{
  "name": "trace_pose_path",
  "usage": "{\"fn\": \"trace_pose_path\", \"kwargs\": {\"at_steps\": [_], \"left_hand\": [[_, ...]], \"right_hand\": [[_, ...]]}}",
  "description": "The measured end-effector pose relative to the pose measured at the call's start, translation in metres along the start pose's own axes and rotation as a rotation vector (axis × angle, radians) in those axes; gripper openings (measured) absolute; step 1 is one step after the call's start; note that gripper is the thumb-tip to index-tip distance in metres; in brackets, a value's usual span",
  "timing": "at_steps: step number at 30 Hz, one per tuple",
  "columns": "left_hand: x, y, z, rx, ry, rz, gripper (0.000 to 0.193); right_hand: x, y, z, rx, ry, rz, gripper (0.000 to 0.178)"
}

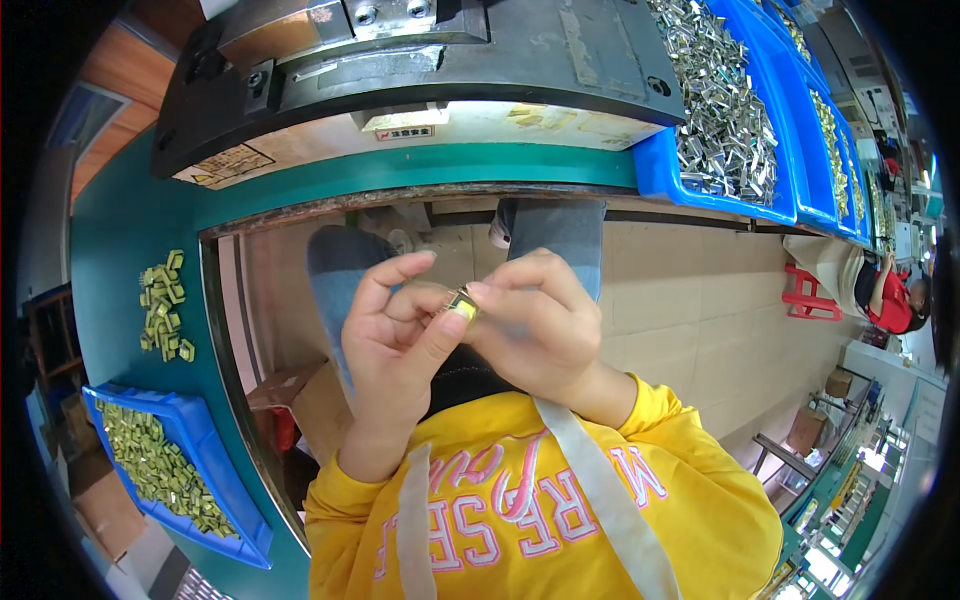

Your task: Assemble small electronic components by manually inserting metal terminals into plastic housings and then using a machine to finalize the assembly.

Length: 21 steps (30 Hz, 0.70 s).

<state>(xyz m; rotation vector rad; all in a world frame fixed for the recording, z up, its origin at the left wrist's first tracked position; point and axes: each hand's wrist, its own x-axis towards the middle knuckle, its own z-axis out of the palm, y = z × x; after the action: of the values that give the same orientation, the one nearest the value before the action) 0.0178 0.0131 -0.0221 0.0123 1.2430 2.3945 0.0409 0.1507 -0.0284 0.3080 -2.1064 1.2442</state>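
Note:
In front of my lap, both hands meet on a small transformer (463,305) with yellow tape, a dark body and thin metal pins. My left hand (392,335) pinches it between thumb and fingers, the index finger raised off it. From the other side my right hand (548,325) closes its thumb and index finger on the part's upper edge. Whether a separate metal clip sits between the right fingertips is too small to tell.
A black press bed (530,60) stands ahead on the green bench. Silver metal clips (722,110) fill a blue bin (658,168) at right. More transformers lie loose (162,305) and in a blue tray (245,515) at left. Far right, a person in red (893,300) sits.

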Motion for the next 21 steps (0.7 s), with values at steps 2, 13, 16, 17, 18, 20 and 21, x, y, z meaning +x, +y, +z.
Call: {"fn": "trace_pose_path", "kwargs": {"at_steps": [2,13,16,17,18,20,21], "left_hand": [[0.0044,0.0027,-0.0017,-0.002,-0.025,0.008,0.05],[0.0046,0.0037,0.0028,-0.048,0.024,-0.053,0.05],[0.0044,0.0046,0.0049,0.004,0.02,0.046,0.048],[0.0048,0.005,0.0057,-0.007,0.027,0.052,0.048],[0.0047,0.005,0.0061,-0.017,0.033,0.057,0.047],[0.0052,0.0046,0.0072,-0.017,0.042,0.052,0.048],[0.0055,0.0046,0.0076,-0.015,0.051,0.047,0.048]], "right_hand": [[0.0025,0.0,0.0009,-0.002,0.015,-0.001,0.037],[0.0027,-0.0045,0.0002,-0.066,0.016,0.017,0.038],[0.0029,-0.0034,-0.0006,-0.09,0.001,0.005,0.04],[0.0026,-0.0028,-0.0004,-0.1,0.006,-0.016,0.041],[0.0031,-0.0035,-0.0004,-0.101,0.003,-0.019,0.041],[0.0049,-0.0046,-0.0012,-0.106,0.005,-0.025,0.042],[0.005,-0.0045,-0.0014,-0.107,0.005,-0.025,0.042]]}}
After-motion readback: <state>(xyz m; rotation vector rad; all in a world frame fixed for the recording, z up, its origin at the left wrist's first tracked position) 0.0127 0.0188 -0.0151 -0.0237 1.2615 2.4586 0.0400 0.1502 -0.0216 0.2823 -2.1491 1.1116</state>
